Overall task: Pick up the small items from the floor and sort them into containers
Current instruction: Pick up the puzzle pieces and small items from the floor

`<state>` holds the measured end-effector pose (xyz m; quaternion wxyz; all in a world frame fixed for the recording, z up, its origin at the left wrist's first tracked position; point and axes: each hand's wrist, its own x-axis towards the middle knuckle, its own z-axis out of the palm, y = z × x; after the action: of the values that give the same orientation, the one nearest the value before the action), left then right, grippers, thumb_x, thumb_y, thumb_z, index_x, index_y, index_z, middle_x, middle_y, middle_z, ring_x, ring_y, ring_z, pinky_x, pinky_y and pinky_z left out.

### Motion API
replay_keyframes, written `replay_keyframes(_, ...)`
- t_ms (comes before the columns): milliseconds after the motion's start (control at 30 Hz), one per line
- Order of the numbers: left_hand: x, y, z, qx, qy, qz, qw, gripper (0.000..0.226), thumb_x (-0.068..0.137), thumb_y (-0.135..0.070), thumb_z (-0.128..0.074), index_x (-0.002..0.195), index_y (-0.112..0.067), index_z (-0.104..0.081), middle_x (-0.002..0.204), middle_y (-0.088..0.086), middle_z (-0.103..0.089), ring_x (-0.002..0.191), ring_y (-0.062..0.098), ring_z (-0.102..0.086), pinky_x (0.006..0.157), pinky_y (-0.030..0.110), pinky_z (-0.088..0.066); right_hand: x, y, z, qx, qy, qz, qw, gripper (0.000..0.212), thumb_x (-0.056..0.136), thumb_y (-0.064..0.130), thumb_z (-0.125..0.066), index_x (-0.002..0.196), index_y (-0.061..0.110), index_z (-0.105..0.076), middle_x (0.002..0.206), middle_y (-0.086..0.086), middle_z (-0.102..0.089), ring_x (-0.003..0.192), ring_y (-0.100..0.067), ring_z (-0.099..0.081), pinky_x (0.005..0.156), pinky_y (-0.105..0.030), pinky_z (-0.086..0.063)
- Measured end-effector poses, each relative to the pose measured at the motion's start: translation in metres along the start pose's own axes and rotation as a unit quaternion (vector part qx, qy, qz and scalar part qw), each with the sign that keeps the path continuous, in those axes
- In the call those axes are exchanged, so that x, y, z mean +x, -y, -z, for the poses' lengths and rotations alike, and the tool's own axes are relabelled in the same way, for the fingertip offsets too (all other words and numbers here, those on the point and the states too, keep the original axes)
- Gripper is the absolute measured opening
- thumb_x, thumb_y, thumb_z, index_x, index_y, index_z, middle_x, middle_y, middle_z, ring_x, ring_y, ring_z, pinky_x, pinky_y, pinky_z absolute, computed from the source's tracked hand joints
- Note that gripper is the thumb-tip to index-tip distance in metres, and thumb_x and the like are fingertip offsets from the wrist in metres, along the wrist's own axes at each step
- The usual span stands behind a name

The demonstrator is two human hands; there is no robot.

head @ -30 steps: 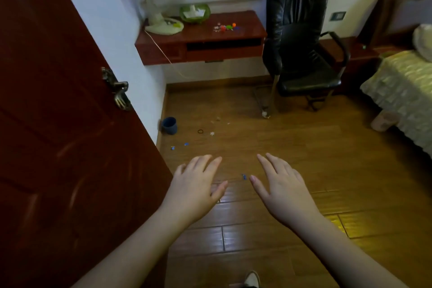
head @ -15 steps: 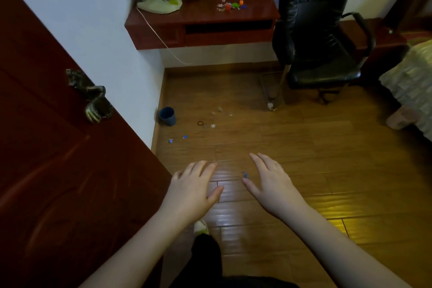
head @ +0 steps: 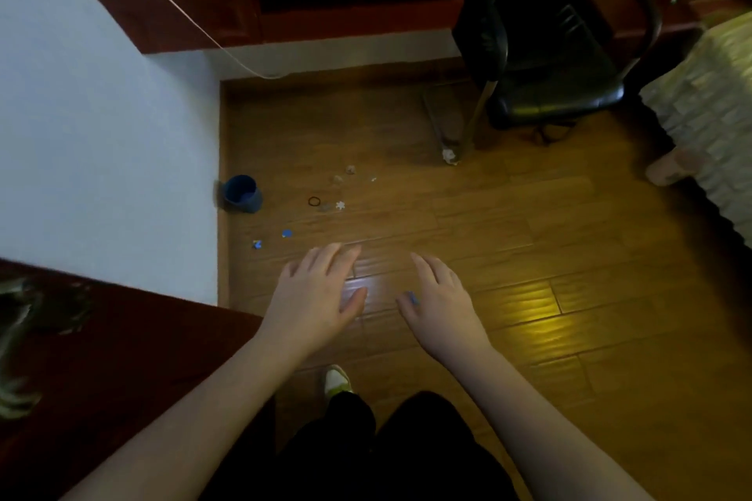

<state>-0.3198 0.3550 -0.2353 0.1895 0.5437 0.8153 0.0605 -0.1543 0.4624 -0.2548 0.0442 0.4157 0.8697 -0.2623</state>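
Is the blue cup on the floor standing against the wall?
Yes: the blue cup stands upright on the wooden floor right at the base of the white wall, left of the scattered small items.

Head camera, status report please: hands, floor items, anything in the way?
Left hand open, right hand open, both empty. Small blue piece on floor by right thumb; more bits near blue cup. Nothing blocking.

Wood plank floor [head: 508, 224] with a yellow glare patch – white wall [head: 101, 134] at left. Red-brown desk [head: 285, 12], black chair [head: 549, 53], bed [head: 712, 114] at right – dark door [head: 101, 358] near left.
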Motion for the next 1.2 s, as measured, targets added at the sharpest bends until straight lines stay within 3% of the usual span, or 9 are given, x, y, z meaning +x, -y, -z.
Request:
replay_keyframes(167, 0.057, 0.021, -0.032, -0.007, 0.030, -0.020, 0.999, 0.062, 0.093, -0.053, -0.035, 0.149, -0.029, -0.023, 0.152, -0.003, -0.032, 0.139, 0.016, -0.031, 0.110, 0.041, -0.030, 0.053, -0.031, -0.027, 0.026, -0.004, -0.034, 0.999, 0.060, 0.091, 0.032, -0.059, 0.145, 0.017, -0.038, 0.141, -0.006, -0.046, 0.129, -0.025, -0.045, 0.104, -0.037, -0.040)
replay_keyframes(400, 0.128, 0.047, -0.127, -0.016, 0.058, 0.013, 0.998, 0.063, 0.092, -0.050, -0.036, 0.148, -0.023, -0.027, 0.142, 0.006, -0.048, 0.130, 0.025, -0.046, 0.100, 0.047, -0.043, 0.147, -0.105, -0.110, 0.064, 0.038, -0.060, 0.995, 0.060, 0.094, 0.032, -0.056, 0.148, 0.019, -0.033, 0.138, -0.004, -0.047, 0.126, -0.022, -0.047, 0.100, -0.037, -0.042)
replay_keyframes(600, 0.198, 0.073, -0.249, -0.016, 0.080, 0.006, 0.997, 0.067, 0.090, -0.051, -0.039, 0.149, -0.023, -0.025, 0.144, 0.001, -0.044, 0.131, 0.019, -0.044, 0.102, 0.045, -0.042, 0.216, -0.189, -0.221, 0.090, 0.063, -0.129, 0.986, 0.057, 0.094, 0.032, -0.056, 0.146, 0.024, -0.036, 0.135, 0.001, -0.049, 0.124, -0.020, -0.048, 0.100, -0.036, -0.039)
replay_keyframes(767, 0.256, 0.102, -0.357, -0.014, 0.071, -0.004, 0.997, 0.065, 0.089, -0.043, -0.046, 0.148, -0.021, -0.028, 0.140, 0.006, -0.047, 0.126, 0.024, -0.048, 0.096, 0.044, -0.045, 0.255, -0.262, -0.328, 0.120, 0.093, -0.167, 0.974, 0.054, 0.093, 0.028, -0.058, 0.144, 0.023, -0.039, 0.130, 0.002, -0.049, 0.115, -0.019, -0.053, 0.092, -0.035, -0.046)
replay_keyframes(933, 0.283, 0.128, -0.459, -0.003, 0.079, -0.043, 0.996, 0.069, 0.089, -0.043, -0.048, 0.150, -0.019, -0.026, 0.143, 0.004, -0.044, 0.129, 0.022, -0.046, 0.097, 0.038, -0.045, 0.292, -0.325, -0.444, 0.145, 0.115, -0.237, 0.954, 0.051, 0.093, 0.024, -0.058, 0.142, 0.020, -0.043, 0.134, 0.000, -0.049, 0.116, -0.017, -0.054, 0.085, -0.026, -0.045)
replay_keyframes(1200, 0.291, 0.172, -0.554, -0.020, 0.091, -0.042, 0.995, 0.069, 0.091, -0.042, -0.049, 0.151, -0.022, -0.023, 0.147, 0.001, -0.040, 0.131, 0.019, -0.043, 0.099, 0.036, -0.042, 0.343, -0.391, -0.584, 0.123, 0.169, -0.362, 0.908, 0.061, 0.092, 0.031, -0.062, 0.143, 0.017, -0.033, 0.140, -0.010, -0.040, 0.122, -0.032, -0.051, 0.097, -0.045, -0.047)
